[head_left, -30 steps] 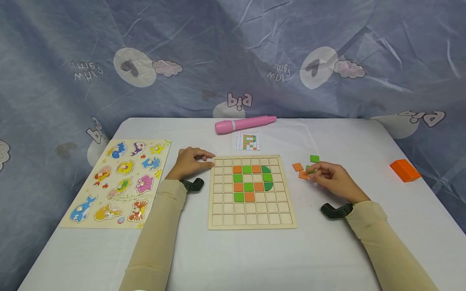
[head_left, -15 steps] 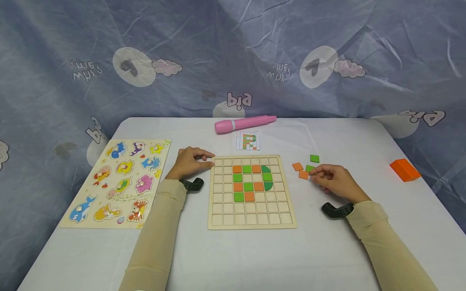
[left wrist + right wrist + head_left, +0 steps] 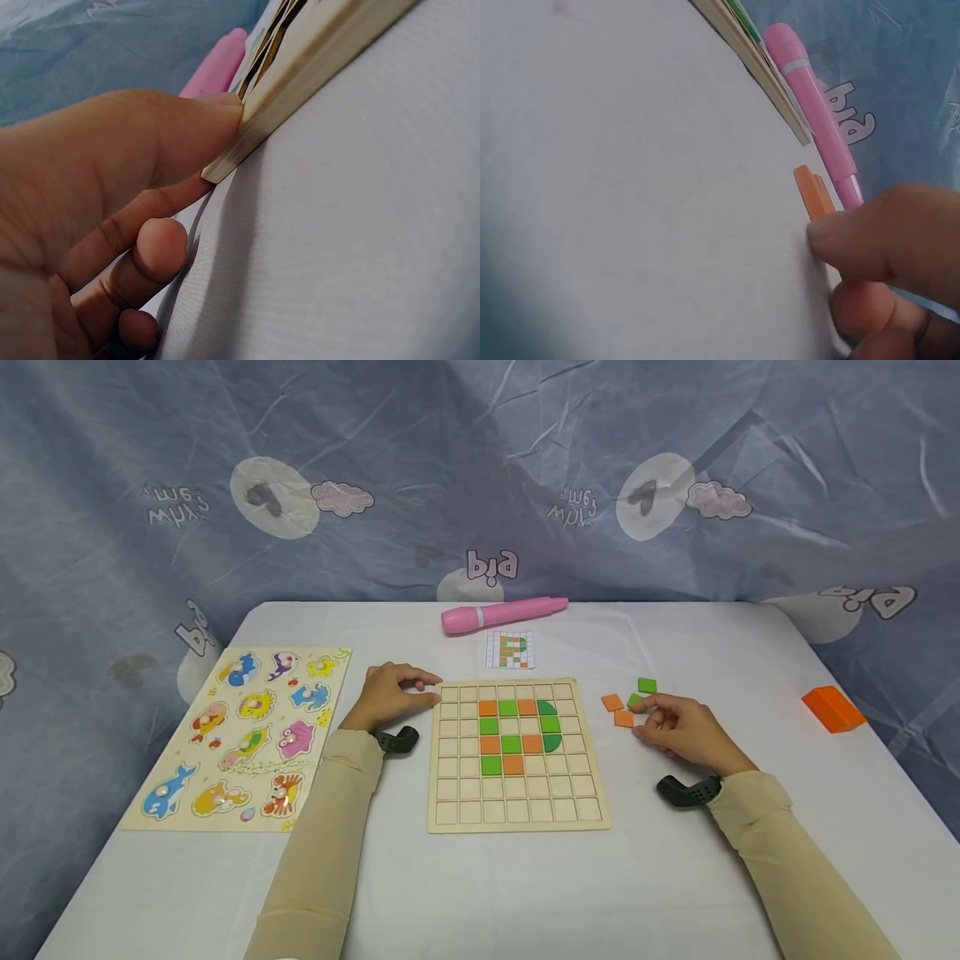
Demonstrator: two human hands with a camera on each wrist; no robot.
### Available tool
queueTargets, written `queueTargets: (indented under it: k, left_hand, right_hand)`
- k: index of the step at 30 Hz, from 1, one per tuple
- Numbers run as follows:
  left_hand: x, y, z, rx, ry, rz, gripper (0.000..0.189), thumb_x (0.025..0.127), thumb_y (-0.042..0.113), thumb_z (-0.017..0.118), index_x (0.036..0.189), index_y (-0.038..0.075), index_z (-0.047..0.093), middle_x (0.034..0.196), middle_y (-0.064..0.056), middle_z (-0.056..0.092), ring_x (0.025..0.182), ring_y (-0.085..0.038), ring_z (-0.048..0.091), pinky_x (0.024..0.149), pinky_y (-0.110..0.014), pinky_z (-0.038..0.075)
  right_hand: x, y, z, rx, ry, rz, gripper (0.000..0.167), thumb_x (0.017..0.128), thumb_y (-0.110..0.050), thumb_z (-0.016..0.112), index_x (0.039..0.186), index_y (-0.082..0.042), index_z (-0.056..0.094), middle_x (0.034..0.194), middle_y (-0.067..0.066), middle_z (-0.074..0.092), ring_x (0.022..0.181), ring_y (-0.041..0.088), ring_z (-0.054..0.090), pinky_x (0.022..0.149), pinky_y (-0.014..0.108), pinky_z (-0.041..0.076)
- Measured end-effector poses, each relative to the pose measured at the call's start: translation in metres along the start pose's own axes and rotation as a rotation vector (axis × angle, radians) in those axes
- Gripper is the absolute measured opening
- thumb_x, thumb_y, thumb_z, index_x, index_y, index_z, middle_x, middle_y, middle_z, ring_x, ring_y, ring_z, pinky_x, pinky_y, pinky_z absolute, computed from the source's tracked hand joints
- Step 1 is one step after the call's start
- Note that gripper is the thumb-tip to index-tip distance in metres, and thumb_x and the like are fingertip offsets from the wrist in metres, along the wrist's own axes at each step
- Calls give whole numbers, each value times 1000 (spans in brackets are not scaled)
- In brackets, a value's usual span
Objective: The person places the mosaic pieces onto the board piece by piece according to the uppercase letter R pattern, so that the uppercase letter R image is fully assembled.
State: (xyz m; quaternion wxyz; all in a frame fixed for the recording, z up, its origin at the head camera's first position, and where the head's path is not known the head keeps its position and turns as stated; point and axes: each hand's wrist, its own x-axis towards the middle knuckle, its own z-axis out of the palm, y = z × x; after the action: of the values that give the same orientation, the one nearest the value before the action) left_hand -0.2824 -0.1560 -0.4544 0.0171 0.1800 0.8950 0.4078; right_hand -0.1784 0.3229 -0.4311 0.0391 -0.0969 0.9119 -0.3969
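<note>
In the head view, a square wooden grid board lies mid-table with orange, green and rounded dark green tiles in its cells. My left hand holds the board's far left corner, thumb on its side and index finger at the corner in the left wrist view. My right hand is right of the board beside loose square tiles. Its index fingertip meets a green tile, and its thumb lies near an orange tile. Between thumb and index finger I see a gap. A second orange tile and green tile lie alongside.
Behind the board lies a small printed pattern card, with a pink pen-shaped stick beyond it. A sea-animal peg puzzle occupies the left side. An orange block stands far right. A blue-grey cloth hangs behind the table.
My right hand drew slightly back from the tiles, then its index finger reached out over the nearer green tile, partly covering it. My left hand stayed at the board's corner.
</note>
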Motion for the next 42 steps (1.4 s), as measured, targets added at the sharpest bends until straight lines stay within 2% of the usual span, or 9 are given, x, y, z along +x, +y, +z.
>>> queueTargets:
  k: [5, 15, 20, 25, 32, 36, 42]
  left_hand:
    - [1, -1, 0, -2, -1, 5, 31, 86, 28, 89, 114, 14, 86, 81, 4, 64, 94, -24, 53, 105, -49, 25]
    - [1, -3, 0, 2, -2, 7, 31, 86, 28, 89, 114, 15, 86, 81, 5, 64, 93, -23, 52, 106, -50, 25]
    - [1, -4, 0, 6, -1, 8, 32, 85, 28, 89, 114, 15, 86, 81, 4, 65, 92, -23, 53, 106, -50, 25]
    - [2, -3, 0, 6, -2, 5, 32, 85, 29, 90, 113, 15, 86, 81, 4, 65, 92, -23, 52, 105, -49, 25]
    - [2, -5, 1, 15, -3, 11, 33, 86, 30, 89, 114, 14, 86, 81, 5, 65, 93, -22, 53, 104, -51, 25]
    - [2, -4, 1, 11, -3, 7, 32, 85, 29, 90, 114, 14, 86, 80, 5, 64, 93, -22, 53, 105, -50, 25]
    - [3, -5, 1, 10, -1, 8, 32, 85, 29, 91, 114, 14, 86, 79, 5, 64, 93, -22, 53, 105, -50, 25]
  right_hand:
    - [0, -1, 1, -12, 11, -25, 31, 95, -1, 77, 125, 6, 72, 82, 6, 67, 56, 10, 53, 53, 26, 46]
    - [0, -3, 2, -31, 14, -25, 25, 96, -2, 76, 119, 4, 73, 82, 5, 66, 55, 11, 53, 54, 27, 47]
    - [0, -4, 2, -13, 11, -20, 24, 95, -1, 76, 118, 4, 72, 86, 6, 67, 59, 9, 56, 54, 27, 50]
    - [0, -7, 4, 69, -14, -7, 28, 96, -1, 75, 123, 7, 70, 95, 11, 72, 64, 9, 59, 55, 28, 52]
    - [0, -16, 12, 210, -82, 15, 35, 99, -1, 74, 130, 10, 64, 105, 19, 75, 60, 12, 56, 53, 29, 50]
    - [1, -23, 18, 260, -117, 1, 34, 98, 2, 72, 129, 12, 61, 103, 16, 76, 61, 12, 56, 52, 30, 49]
    - [1, -35, 30, 387, -205, -26, 32, 99, 4, 71, 127, 14, 59, 96, 2, 76, 58, 11, 53, 52, 27, 47]
